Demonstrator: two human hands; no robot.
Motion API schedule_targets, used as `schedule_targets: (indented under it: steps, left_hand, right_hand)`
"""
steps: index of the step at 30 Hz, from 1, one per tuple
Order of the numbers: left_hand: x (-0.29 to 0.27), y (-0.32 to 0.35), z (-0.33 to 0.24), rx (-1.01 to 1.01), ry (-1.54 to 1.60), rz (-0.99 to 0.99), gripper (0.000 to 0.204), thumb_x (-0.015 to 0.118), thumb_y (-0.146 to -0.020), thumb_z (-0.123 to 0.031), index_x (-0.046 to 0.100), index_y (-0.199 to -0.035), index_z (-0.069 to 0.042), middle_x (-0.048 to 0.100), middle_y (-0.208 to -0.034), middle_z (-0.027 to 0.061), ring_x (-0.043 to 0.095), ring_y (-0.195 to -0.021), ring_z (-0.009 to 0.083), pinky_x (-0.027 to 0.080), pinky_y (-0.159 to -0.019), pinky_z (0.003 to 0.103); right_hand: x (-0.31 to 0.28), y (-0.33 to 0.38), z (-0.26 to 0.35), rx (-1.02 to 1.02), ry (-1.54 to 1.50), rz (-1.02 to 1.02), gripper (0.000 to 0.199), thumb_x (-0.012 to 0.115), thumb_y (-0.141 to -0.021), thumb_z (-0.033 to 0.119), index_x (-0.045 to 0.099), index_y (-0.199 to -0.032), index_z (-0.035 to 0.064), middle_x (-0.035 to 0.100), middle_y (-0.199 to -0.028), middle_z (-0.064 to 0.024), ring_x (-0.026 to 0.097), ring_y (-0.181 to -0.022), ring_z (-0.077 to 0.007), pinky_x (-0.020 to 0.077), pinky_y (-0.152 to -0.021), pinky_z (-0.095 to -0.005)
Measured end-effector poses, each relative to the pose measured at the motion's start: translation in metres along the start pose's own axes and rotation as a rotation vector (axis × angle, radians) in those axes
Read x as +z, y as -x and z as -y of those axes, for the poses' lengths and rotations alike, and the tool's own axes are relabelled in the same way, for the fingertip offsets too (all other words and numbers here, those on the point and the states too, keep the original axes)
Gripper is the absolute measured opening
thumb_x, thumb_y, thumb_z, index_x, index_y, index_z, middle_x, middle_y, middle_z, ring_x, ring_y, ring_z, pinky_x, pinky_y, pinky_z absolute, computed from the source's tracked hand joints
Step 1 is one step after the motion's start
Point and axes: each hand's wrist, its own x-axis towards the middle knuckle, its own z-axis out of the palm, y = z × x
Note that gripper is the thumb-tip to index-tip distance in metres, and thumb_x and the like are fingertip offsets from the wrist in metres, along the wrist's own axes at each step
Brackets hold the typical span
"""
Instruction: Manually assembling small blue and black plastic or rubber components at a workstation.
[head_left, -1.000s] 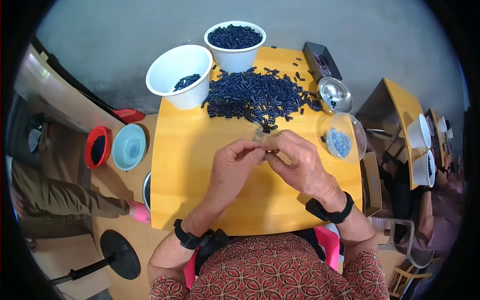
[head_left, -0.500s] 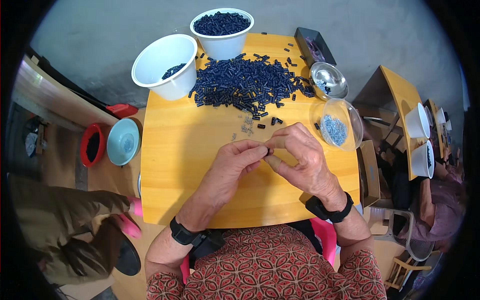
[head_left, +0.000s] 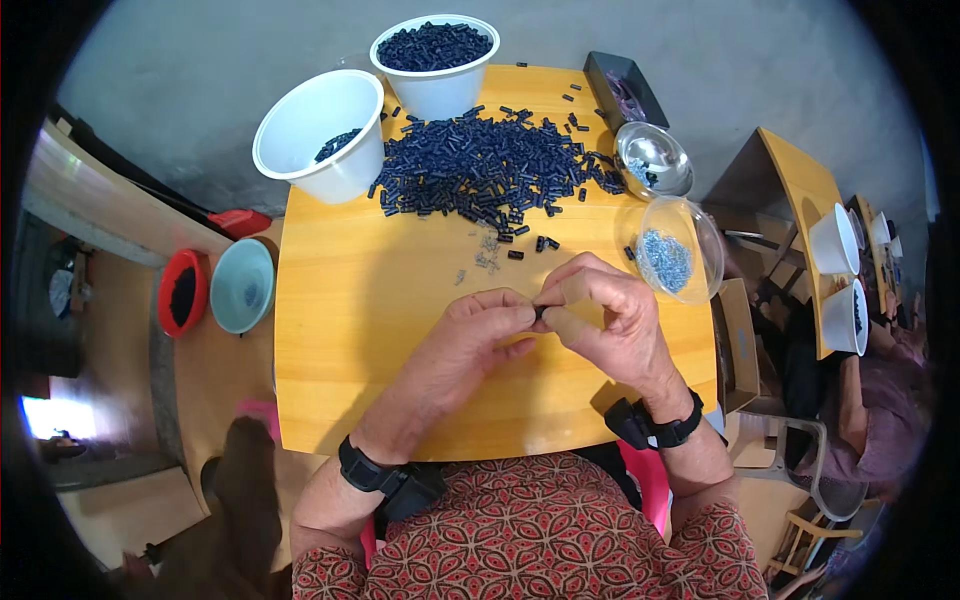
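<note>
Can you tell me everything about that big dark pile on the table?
The dark pile is lots of short little pieces, blue-black and slightly shiny, like plastic. They lie every which way, crowded over each other, with loose ones scattered round the edges. It rests on the far half of the yellow table, close to a white tub; I can't tell if they touch. Neither the left hand nor the right hand touches it.

The left hand (head_left: 468, 336) and right hand (head_left: 618, 326) are pinching, fingertips (head_left: 519, 315) together, while both forearms (head_left: 328, 500) are slanting inward from below.
</note>
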Motion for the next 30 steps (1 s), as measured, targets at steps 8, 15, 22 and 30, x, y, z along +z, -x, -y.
schedule_targets:
  steps: [8, 15, 22, 30]
  left_hand:
    - [-0.008, -0.001, 0.004, 0.04, -0.152, -0.024, 0.014, 0.064, -0.088, -0.012, 0.068, -0.1, -0.005, 0.067, -0.097, 0.0017, 0.06, -0.091, 0.01, 0.046, -0.085, 0.025]
    - [-0.005, 0.004, -0.001, 0.093, -0.262, -0.064, 0.014, 0.064, -0.088, -0.012, 0.07, -0.099, -0.003, 0.069, -0.097, 0.0034, 0.061, -0.09, 0.0101, 0.046, -0.084, 0.025]
    - [-0.018, 0.01, 0.0, 0.174, -0.212, -0.082, 0.017, 0.065, -0.089, -0.012, 0.069, -0.103, -0.004, 0.069, -0.096, 0.0029, 0.06, -0.088, 0.0092, 0.046, -0.082, 0.024]
    - [-0.038, 0.01, -0.007, 0.271, -0.219, -0.185, 0.017, 0.066, -0.089, -0.011, 0.069, -0.103, -0.002, 0.07, -0.094, 0.0034, 0.061, -0.087, 0.0083, 0.046, -0.081, 0.023]
  right_hand:
    - [0.0, 0.0, 0.008, -0.12, 0.179, -0.02, 0.021, 0.072, -0.07, -0.001, 0.065, -0.089, 0.0017, 0.063, -0.088, -0.0101, 0.061, -0.083, -0.0249, 0.0495, -0.073, -0.0331]
    - [0.005, 0.001, 0.006, -0.22, 0.392, 0.053, 0.028, 0.077, -0.065, 0.005, 0.064, -0.09, 0.0017, 0.061, -0.093, -0.0105, 0.058, -0.084, -0.028, 0.0471, -0.074, -0.0372]
    - [0.02, -0.009, 0.004, -0.275, 0.416, 0.052, 0.028, 0.075, -0.065, 0.001, 0.065, -0.091, 0.0016, 0.061, -0.091, -0.0103, 0.058, -0.084, -0.0275, 0.0468, -0.073, -0.0369]
    - [0.031, -0.025, 0.0, -0.277, 0.401, 0.118, 0.025, 0.073, -0.071, 0.002, 0.065, -0.095, 0.0013, 0.062, -0.091, -0.0109, 0.059, -0.084, -0.0281, 0.048, -0.074, -0.0358]
